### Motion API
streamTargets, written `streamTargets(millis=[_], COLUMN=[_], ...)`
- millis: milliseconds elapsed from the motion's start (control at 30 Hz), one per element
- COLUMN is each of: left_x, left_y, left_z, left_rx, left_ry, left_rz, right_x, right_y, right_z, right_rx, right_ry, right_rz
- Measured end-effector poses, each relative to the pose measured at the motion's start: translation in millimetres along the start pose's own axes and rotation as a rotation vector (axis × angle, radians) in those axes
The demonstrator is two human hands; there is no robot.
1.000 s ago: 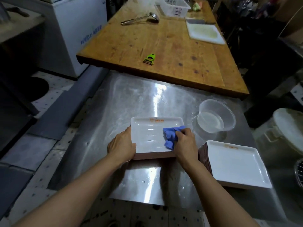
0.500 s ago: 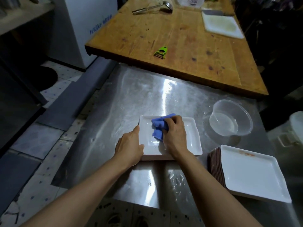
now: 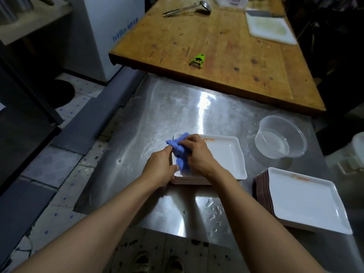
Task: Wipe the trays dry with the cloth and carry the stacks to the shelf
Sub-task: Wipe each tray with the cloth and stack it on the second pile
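Blue cloth (image 3: pixel 180 152) bunched under the right hand (image 3: pixel 197 154), fingers closed on it, wiping the white tray (image 3: pixel 226 156) — left hand (image 3: pixel 159 167) grips its left edge.

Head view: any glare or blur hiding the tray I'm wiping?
Head view: a bright glare streak runs down the steel table, ending short of the tray, which reads clearly. The blue cloth is slightly soft, while the right hand and left hand look sharp. The corners are dark, and the wide lens bends the edges.
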State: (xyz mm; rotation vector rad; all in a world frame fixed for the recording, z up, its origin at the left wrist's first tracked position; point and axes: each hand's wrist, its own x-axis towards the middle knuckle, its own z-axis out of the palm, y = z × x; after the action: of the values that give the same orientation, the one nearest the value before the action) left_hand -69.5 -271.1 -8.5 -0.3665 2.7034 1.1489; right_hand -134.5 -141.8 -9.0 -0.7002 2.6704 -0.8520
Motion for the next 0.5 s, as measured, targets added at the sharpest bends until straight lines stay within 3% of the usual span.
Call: streamTargets(millis=[167,333,500], left_x=[0.7,0.3,2.9], left_y=[-4.6,-0.9,7.4], left_z=[-4.1,-6.3,-1.1], left_rx=[-0.158,-0.235,-0.113], left_ry=[-0.054,-0.09,0.042], left_rz=[0.026,-0.002,-0.082], right_x=[-25.0,-43.3,-50.5], right_y=[-1.4,-0.6,-2.2], right_z=[-2.9,-3.3,-3.8], right_rx=[-0.041,-0.087,-0.152], right_ry=[-0.128,-0.154,-0.131], right_rz=[-0.01,-0.033,-0.055])
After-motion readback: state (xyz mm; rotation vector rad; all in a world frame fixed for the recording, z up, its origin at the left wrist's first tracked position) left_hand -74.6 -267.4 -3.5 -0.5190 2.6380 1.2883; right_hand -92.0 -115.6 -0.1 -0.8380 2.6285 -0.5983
